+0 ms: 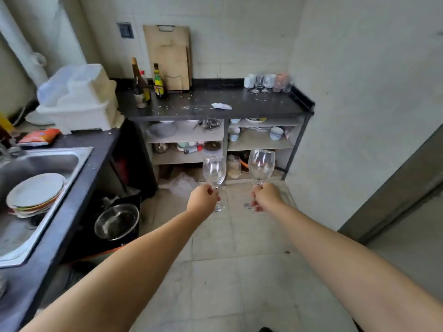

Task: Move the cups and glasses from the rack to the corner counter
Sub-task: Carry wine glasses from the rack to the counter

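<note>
A: Carrying, head view: left hand (203,197) closed round the stem of one wine glass (214,172); right hand (266,196) closed round the stem of a second wine glass (261,167). Both upright, held apart over the floor.

B: Destination?

A: Corner counter (215,104), 12 o'clock. Glasses and cups already grouped (268,83) at its 1 o'clock corner. White dish rack (79,101) at 10 o'clock.

B: Handling note?

A: Keep bowls apart, stems vertical; set feet flat beside the group, one at a time, clear of the paper scrap (221,106).
</note>
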{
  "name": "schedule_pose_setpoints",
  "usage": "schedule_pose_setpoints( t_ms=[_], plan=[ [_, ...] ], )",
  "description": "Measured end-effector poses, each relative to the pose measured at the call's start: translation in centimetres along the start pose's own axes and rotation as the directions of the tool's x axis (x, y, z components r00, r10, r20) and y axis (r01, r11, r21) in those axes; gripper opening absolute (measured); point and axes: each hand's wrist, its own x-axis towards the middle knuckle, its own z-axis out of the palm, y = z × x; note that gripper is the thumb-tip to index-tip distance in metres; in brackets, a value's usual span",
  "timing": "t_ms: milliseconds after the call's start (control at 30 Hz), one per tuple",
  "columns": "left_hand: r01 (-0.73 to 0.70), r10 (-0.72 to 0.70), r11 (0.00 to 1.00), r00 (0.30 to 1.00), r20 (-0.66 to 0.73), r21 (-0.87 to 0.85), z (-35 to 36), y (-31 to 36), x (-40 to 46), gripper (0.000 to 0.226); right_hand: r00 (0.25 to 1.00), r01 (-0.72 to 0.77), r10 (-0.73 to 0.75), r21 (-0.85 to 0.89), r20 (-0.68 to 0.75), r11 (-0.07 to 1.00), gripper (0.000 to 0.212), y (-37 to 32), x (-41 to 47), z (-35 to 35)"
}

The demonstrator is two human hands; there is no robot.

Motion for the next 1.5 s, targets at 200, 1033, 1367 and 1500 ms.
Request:
schedule_pose_setpoints(
  t_ms=[200, 1033, 1367, 1500],
  plan=[
    [0.012, -0.010, 0.998, 1.000, 0.027, -0.067, 7.9, 6.3, 6.4, 0.022, 0.999, -0.038, 0.037, -0.020, -0.039, 0.999, 0.018, -1.0, 8.6, -8.1],
    [-0.120, 0.113, 0.992, 0.985, 0.133, 0.044, 16.5, 22.7, 45.0, 0.022, 0.990, 0.007, 0.003, 0.064, -0.144, 0.998, 0.016, -16.2, 43.5, -18.0],
    [-0.128, 0.130, 0.991, 0.977, 0.167, -0.024, 22.2, 29.6, 60.3, 0.021, 0.980, -0.007, 0.021, 0.075, -0.198, 0.997, 0.019, -21.9, 58.8, -22.7],
    [-0.086, 0.097, 0.993, 0.982, 0.160, -0.077, 25.7, 32.8, 66.7, 0.018, 0.979, 0.003, 0.012, 0.074, -0.203, 0.997, 0.021, -23.7, 67.1, -25.3]
  ],
)
